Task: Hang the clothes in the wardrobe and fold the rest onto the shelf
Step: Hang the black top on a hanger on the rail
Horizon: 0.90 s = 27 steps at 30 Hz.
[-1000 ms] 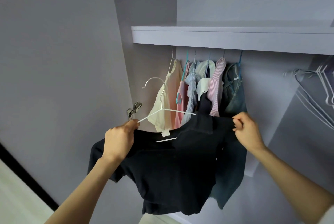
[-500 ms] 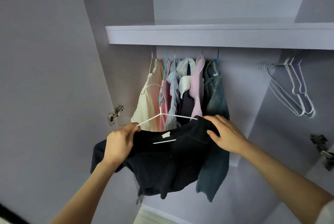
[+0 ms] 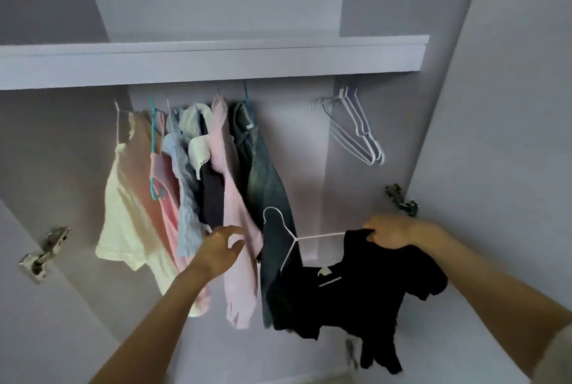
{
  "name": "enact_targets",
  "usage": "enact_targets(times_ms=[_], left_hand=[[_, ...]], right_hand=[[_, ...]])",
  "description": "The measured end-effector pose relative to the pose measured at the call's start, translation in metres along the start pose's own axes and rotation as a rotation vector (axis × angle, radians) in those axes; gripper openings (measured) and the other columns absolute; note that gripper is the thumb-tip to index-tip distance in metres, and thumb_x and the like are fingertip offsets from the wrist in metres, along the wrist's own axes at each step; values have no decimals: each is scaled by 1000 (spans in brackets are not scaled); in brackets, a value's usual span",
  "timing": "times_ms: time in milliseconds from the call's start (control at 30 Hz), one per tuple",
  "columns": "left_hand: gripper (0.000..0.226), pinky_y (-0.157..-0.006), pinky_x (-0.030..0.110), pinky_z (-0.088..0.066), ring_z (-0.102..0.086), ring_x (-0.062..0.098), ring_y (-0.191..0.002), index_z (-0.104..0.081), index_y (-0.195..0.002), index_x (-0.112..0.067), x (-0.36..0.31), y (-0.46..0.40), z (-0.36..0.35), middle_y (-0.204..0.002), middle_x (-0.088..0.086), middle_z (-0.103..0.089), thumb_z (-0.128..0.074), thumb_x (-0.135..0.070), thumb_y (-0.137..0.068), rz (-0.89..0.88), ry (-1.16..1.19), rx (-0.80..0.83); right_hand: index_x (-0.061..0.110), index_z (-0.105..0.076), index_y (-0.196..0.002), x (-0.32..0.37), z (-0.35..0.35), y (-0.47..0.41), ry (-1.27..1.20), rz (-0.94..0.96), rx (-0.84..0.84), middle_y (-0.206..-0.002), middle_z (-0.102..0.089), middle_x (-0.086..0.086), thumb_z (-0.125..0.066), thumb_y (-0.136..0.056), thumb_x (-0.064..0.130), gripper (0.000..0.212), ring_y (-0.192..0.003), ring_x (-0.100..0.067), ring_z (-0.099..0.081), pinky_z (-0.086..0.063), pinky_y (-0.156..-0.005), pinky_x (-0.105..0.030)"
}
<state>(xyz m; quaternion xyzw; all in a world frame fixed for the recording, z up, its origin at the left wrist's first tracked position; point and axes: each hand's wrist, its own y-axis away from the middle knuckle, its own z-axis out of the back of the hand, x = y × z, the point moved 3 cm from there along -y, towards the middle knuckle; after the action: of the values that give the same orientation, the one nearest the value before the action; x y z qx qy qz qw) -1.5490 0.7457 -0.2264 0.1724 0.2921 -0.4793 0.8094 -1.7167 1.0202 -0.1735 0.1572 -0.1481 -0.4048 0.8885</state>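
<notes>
Head view. The right hand is raised at the right of the wardrobe, knuckles up, fingers curled round the shoulder of a black top and the end of a white hanger threaded through it. The hanger is tilted: its long bar runs from the hand leftward and slightly down, and its hook stands up at the left end, in front of the jeans. The top is bunched below the hand and hangs down, its neck label facing the camera.

The left hand is held out lower left, holding nothing, fingers loosely spread and half bent, thumb apart; its fingertips lie at the lower edge of the hung clothes, against a pink striped shirt; actual contact cannot be told.

The hung clothes are packed together under the shelf, from a cream top at the left to the jeans at the right. Right of the jeans a bare stretch of back wall is seen, up to a bunch of empty hangers near the right side panel. Hinges are fixed to both side panels.
</notes>
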Motion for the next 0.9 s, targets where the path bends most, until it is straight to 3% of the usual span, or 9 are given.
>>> enact_targets(times_ms=[67,133,300,400,567,700,800,900], left_hand=[[28,-89,21,-37,-56,26,-109,-60,-121,-11,-13,-11,-13,-126,9,-56,-53,-15,-94,-48,-34,41],[25,-83,18,-35,-56,27,-109,-63,-115,-4,-25,-20,-23,-123,12,-60,-54,-12,-93,-109,-46,71],[30,-86,13,-33,-56,23,-111,-58,-123,-6,-44,-37,-28,-126,12,-57,-52,-13,-94,-144,-64,134],[34,-90,15,-35,-55,24,-112,-54,-128,-8,-55,-49,-23,-131,13,-50,-51,-16,-95,-163,-86,140],[43,-105,35,-36,-46,28,-123,-41,-138,-14,-73,-76,-7,-141,10,-33,-47,-21,-96,-187,-162,35],[51,-103,44,-38,-34,32,-128,-30,-143,-20,-83,-104,1,-143,9,-25,-46,-29,-96,-186,-277,-139],[56,-99,46,-39,-29,33,-130,-25,-145,-29,-86,-128,-1,-147,8,-18,-47,-39,-94,-185,-334,-257],[57,-96,47,-40,-31,33,-128,-25,-144,-33,-83,-152,-8,-145,8,-19,-45,-45,-93,-168,-414,-294]], right_hand=[[2,-53,-122,-15,6,10,-18,-150,-38,-130,-54,-16,-37,-95,12,33,-115,-27,-53,-40,-89,-26],[0,-48,-128,-25,12,20,-74,-271,-116,-135,-50,-17,-35,-95,12,37,-120,-29,-50,-39,-92,-27],[4,-51,-123,-29,17,20,-248,-434,-327,-130,-52,-19,-36,-98,24,36,-118,-33,-52,-41,-97,-36],[2,-50,-120,-19,19,9,-412,-464,-492,-127,-54,-21,-38,-96,19,32,-117,-36,-51,-40,-96,-39],[0,-49,-117,9,25,-25,-731,-343,-681,-115,-58,-23,-39,-95,14,28,-106,-38,-55,-44,-91,-40],[5,-50,-116,33,40,-65,-853,-220,-779,-105,-61,-18,-40,-93,13,26,-99,-36,-57,-48,-86,-42],[9,-50,-119,54,55,-102,-869,-150,-863,-97,-61,-14,-40,-91,13,30,-95,-34,-58,-45,-78,-34],[13,-48,-121,74,65,-134,-849,-64,-985,-97,-63,-16,-40,-91,12,31,-92,-34,-59,-44,-74,-34]])
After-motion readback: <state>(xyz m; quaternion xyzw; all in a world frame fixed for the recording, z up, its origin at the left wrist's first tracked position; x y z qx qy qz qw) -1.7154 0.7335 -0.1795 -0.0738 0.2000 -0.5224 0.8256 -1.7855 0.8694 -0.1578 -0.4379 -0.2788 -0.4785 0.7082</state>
